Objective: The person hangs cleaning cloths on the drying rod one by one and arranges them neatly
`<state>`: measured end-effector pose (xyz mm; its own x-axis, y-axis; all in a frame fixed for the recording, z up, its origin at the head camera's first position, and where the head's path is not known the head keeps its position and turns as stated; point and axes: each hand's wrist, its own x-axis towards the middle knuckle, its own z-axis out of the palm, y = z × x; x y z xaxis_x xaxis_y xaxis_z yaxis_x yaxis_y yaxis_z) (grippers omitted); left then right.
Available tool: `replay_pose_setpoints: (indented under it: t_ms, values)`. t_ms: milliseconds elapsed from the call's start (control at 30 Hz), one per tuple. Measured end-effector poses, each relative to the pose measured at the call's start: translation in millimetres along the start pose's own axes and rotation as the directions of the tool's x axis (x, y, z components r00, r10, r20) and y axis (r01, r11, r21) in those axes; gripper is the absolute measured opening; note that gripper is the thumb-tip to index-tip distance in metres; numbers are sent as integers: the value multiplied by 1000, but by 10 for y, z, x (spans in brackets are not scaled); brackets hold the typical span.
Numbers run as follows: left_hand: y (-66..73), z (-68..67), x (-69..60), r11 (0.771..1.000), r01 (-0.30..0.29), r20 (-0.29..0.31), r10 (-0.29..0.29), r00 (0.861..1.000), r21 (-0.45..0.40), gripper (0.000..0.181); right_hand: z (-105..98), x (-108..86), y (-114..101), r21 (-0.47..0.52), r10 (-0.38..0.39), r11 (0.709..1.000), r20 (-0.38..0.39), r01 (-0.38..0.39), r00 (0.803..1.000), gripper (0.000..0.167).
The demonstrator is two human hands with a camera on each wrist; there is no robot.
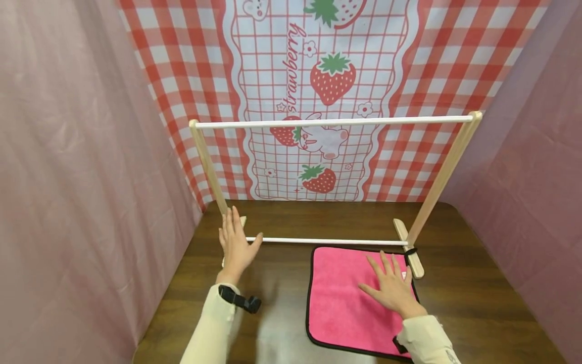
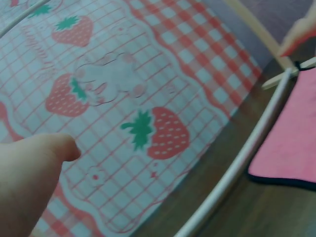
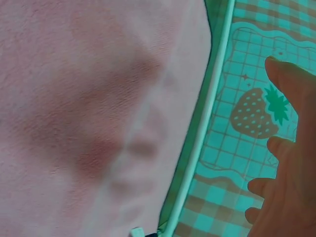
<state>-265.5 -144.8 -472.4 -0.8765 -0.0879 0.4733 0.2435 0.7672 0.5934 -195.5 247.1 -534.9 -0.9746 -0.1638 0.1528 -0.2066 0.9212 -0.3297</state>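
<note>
1. The square pink plush cloth with black edging (image 1: pixel 341 303) lies lower right, near the pale wooden, white-rodded rack (image 1: pixel 334 122).
2. The right hand (image 1: pixel 392 288) spreads empty fingers over it; the left hand (image 1: pixel 237 250), lower left, extends empty fingers beside the rack.
3. Likely step: positioning hands; lifting the cloth would call for pinching its edge.

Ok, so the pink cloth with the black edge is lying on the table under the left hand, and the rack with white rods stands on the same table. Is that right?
Not quite: the pink cloth with the black edge is under the right hand, as the head view shows. It does lie on the table, where the rack with white rods stands.
</note>
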Motion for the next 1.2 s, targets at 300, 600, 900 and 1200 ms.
replay_pose_setpoints:
  t_ms: [300, 600, 900, 1200]
  values:
    - [-124, -278, 510, 986, -2, -203, -32, 979, -164, 98, 164, -32, 137, 3, 32, 999, 42, -33, 999, 82]
    - [-61, -515, 976, 915, -79, -379, -84, 921, -395, 88, 256, -3, 203, 11, 69, 997, 139, -71, 988, 90]
    - [-71, -661, 1257, 859, 10, -335, -210, 918, -512, 78, 359, -1, 245, 31, 117, 991, 238, -128, 964, 97]
    - [-78, -666, 1319, 843, 5, -337, -220, 915, -537, 59, 449, -17, 292, 2, 147, 988, 281, -154, 948, 98]
